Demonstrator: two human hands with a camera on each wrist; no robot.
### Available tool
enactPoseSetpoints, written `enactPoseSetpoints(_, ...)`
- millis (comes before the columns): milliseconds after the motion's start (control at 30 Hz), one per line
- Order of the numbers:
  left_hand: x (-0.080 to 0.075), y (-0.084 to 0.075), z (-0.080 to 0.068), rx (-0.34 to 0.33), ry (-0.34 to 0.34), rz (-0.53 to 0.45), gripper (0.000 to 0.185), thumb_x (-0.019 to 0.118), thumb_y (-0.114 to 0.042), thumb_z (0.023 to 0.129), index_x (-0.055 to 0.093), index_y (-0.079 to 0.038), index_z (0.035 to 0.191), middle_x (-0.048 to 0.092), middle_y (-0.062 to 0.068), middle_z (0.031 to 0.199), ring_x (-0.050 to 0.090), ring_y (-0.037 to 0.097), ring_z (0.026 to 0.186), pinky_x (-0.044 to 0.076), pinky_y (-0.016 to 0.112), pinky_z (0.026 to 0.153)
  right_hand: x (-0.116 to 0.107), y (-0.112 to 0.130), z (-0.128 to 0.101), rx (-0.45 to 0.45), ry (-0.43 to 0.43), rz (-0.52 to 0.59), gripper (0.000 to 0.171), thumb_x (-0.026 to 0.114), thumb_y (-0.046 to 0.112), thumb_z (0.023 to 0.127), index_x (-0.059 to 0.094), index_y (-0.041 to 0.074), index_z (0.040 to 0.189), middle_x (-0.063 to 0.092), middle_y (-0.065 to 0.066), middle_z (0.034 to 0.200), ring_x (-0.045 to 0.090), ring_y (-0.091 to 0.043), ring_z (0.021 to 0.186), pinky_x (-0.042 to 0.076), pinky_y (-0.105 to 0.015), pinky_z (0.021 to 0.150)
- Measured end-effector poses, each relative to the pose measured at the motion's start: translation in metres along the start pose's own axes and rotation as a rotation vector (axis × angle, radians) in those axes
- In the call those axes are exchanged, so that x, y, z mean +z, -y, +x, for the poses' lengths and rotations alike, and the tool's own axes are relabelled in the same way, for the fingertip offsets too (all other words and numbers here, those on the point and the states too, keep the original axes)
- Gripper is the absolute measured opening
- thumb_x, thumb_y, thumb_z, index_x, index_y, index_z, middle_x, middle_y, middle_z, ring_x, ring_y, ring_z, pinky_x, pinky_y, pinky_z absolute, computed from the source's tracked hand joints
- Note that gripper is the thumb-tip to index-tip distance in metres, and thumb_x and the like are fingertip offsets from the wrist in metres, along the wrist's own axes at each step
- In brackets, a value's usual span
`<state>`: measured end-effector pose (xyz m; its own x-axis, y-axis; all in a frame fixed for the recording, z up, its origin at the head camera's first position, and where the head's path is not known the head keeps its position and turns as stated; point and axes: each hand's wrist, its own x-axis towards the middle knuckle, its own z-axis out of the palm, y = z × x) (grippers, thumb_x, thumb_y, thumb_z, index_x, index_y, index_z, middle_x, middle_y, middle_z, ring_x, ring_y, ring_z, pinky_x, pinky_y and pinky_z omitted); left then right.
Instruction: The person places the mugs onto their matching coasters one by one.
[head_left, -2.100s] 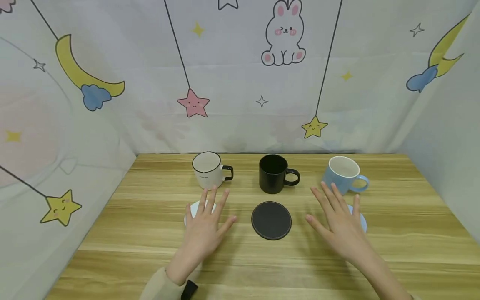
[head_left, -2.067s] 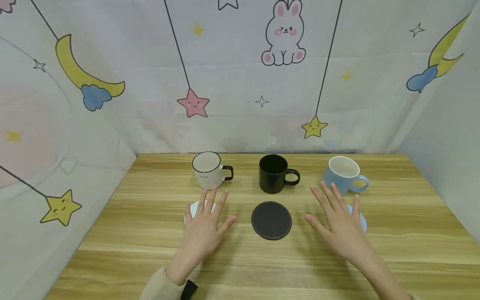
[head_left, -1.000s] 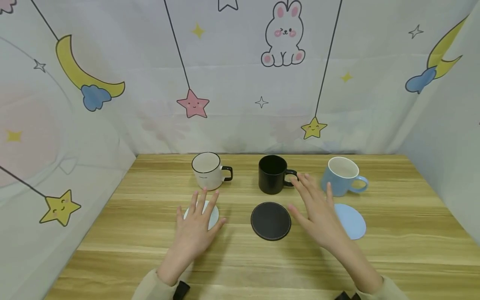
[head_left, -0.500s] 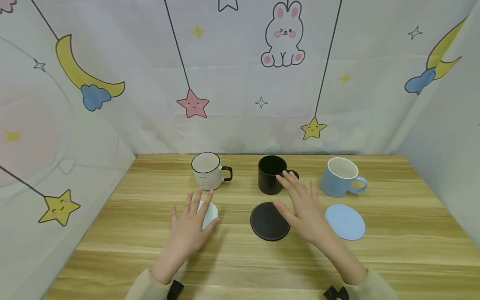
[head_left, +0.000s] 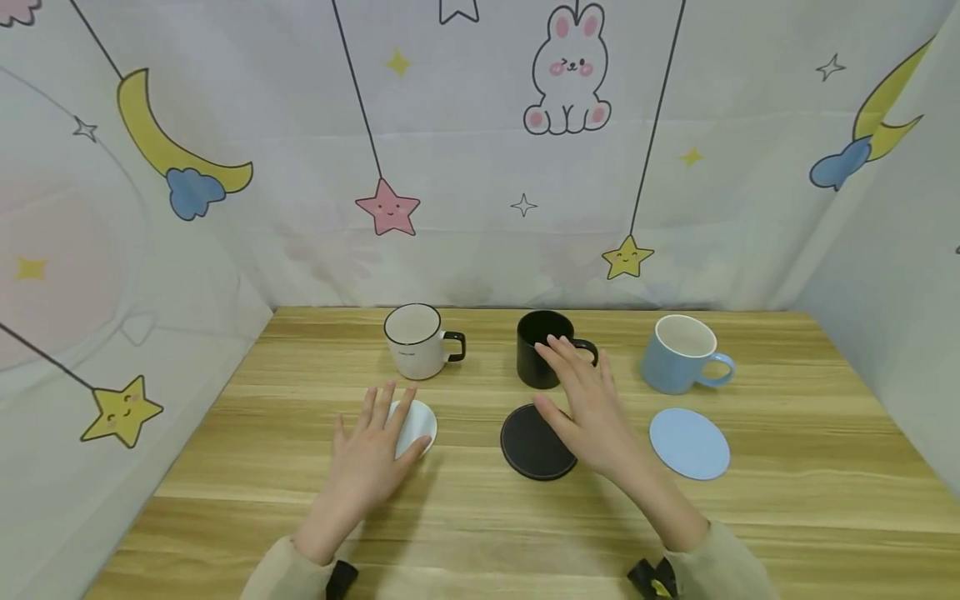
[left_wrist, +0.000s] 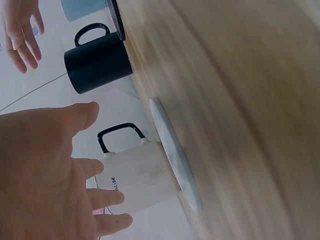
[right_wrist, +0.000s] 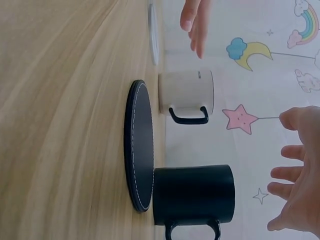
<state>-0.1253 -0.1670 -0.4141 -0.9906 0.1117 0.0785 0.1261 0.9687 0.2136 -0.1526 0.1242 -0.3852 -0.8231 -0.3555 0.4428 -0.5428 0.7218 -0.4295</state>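
While the fingers of the left hand are spread, with the thumb held out, those of the right hand are more narrowly parted, thumb and little finger set apart. The left hand is held above the table, and in the head view the white coaster is partly covered by it. By the right hand the black coaster and the black mug are partly hidden there, though between hand and mug a gap is shown in the right wrist view. Behind the white coaster the white mug is placed upright; to the right the blue mug is set behind the blue coaster. The mugs are all turned handle to the right. At the back, a cloth is printed with a rabbit.
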Motion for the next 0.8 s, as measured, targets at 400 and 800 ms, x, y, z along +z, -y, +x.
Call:
enactPoseSetpoints(400,0.001,0.010,-0.001,-0.014,0.022,-0.014,0.073,0.053,-0.052,0.093,0.025,-0.023,0.154,0.020,0.011,0.161,0.018,0.038,0.148,0.013,0.076,0.107,0.013,0.007,0.018,-0.018,-0.022,0.025,0.055,0.056,0.028,0.097,0.038,0.014,0.147,0.037,-0.012,0.153,0.030,-0.031,0.145,0.010,-0.065,0.116)
enactPoseSetpoints(800,-0.001,0.015,-0.002,-0.043,0.043,-0.028,0.073,0.053,-0.052,0.093,0.025,-0.021,0.154,0.022,0.014,0.160,0.018,0.040,0.147,0.013,0.077,0.105,0.024,0.009,0.029,-0.031,-0.028,0.095,0.055,0.055,0.028,0.098,0.037,0.014,0.147,0.037,-0.011,0.153,0.031,-0.029,0.145,0.011,-0.057,0.120)
